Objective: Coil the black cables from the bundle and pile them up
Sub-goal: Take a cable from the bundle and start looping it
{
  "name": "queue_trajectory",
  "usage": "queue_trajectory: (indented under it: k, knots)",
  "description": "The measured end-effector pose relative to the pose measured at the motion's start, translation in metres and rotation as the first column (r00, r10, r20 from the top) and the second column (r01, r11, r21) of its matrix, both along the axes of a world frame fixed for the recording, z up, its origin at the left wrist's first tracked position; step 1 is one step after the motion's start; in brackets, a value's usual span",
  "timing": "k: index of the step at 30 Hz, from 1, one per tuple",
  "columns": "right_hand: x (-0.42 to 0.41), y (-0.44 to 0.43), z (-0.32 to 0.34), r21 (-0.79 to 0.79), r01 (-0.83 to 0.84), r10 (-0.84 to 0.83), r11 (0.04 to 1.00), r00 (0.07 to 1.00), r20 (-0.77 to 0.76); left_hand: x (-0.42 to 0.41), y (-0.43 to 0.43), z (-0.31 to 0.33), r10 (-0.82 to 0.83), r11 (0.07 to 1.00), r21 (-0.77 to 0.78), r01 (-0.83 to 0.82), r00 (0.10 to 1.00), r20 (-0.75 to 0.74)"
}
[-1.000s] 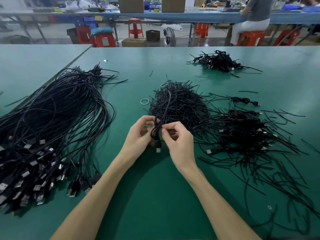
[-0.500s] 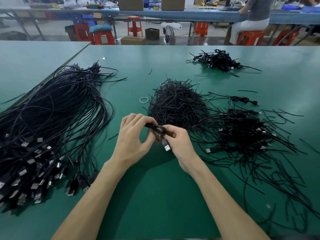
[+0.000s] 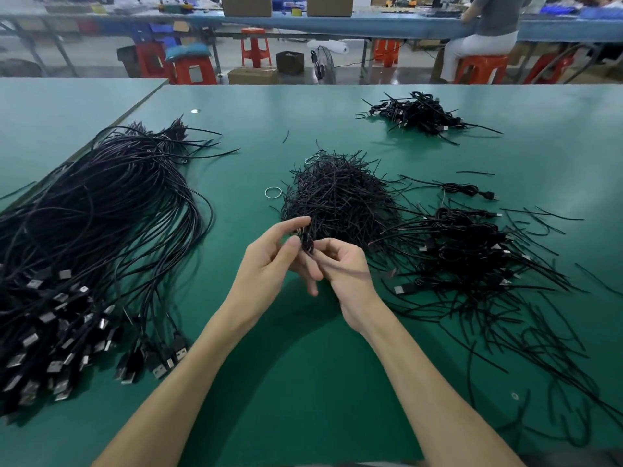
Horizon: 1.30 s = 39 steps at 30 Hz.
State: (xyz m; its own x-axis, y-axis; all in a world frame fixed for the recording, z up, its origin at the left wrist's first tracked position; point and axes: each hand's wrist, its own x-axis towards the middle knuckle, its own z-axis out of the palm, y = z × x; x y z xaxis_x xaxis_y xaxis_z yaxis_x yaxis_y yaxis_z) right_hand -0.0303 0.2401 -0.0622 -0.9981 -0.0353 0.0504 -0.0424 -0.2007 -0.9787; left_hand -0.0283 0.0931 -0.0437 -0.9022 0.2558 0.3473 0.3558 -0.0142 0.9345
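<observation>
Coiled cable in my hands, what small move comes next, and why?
Probably wind the loose strand round the coiled cable to bind it. The left hand and right hand both pinch the coil, and that blurred strand trails over the right hand, seemingly unfastened.

Bright, even overhead light, wide-angle view.
Soft arm shadows on the table (image 3: 303, 382); left hand (image 3: 269, 264), right hand (image 3: 345, 269) and cable (image 3: 306, 243) slightly motion-blurred; far benches (image 3: 337, 23) soft; edges bowed.

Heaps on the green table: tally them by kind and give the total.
Uncoiled cable bundle: 1
Heap of short black wires: 1
Coiled cable piles: 2, the far pile and the near pile
Total: 4
</observation>
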Motion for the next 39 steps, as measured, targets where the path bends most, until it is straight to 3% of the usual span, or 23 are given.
queue_trajectory:
  k: [2, 4, 7, 9, 12, 17, 24, 28, 33, 36, 39]
  knots:
    - [0.0, -0.001, 0.001, 0.009, -0.013, 0.013, 1.0, 1.0, -0.007, 0.0, -0.001, -0.002, 0.028, 0.992, -0.119, -0.031, 0.999, -0.026]
    - [0.0, -0.001, 0.001, -0.005, -0.017, 0.017, 1.0, 1.0, -0.012, -0.002, -0.004, -0.004, 0.12, 0.949, -0.275, -0.155, 0.983, -0.14]
    - [0.001, 0.0, 0.002, -0.013, -0.036, 0.036, 0.999, 0.999, -0.018, -0.007, -0.011, -0.005, 0.221, 0.859, -0.385, -0.338, 0.923, -0.316]
    - [0.002, -0.001, 0.002, -0.021, -0.048, 0.048, 0.999, 0.999, -0.008, -0.009, -0.015, -0.006, 0.174, 0.826, -0.442, -0.35, 0.904, -0.391]
    - [0.002, 0.0, 0.0, 0.029, -0.073, 0.072, 0.997, 0.997, 0.013, -0.008, -0.013, -0.01, 0.131, 0.831, -0.475, -0.29, 0.932, -0.339]
    - [0.002, -0.003, -0.001, 0.116, -0.073, 0.071, 0.991, 0.997, 0.021, -0.011, -0.011, -0.013, 0.398, 0.75, -0.442, -0.492, 0.87, -0.291]
    - [-0.001, -0.004, -0.004, 0.119, 0.018, -0.016, 0.993, 1.0, -0.015, -0.015, -0.013, -0.007, 0.438, 0.878, -0.201, -0.435, 0.898, -0.027]
    - [-0.002, -0.006, -0.005, 0.14, 0.026, -0.023, 0.99, 0.999, -0.027, -0.014, -0.015, -0.008, 0.243, 0.969, -0.069, -0.236, 0.962, 0.125]
    - [0.001, -0.003, -0.002, 0.057, 0.014, -0.012, 0.998, 0.999, -0.042, -0.012, -0.016, -0.009, -0.032, 0.995, 0.096, 0.011, 0.976, 0.214]
    - [0.002, -0.001, -0.001, -0.008, 0.014, -0.014, 1.0, 0.999, -0.036, -0.011, -0.02, -0.008, -0.163, 0.984, 0.114, 0.14, 0.96, 0.228]
    - [0.0, -0.001, -0.003, 0.043, 0.055, -0.055, 0.998, 0.998, -0.009, -0.011, -0.019, -0.006, -0.026, 0.998, -0.044, 0.032, 0.989, 0.143]
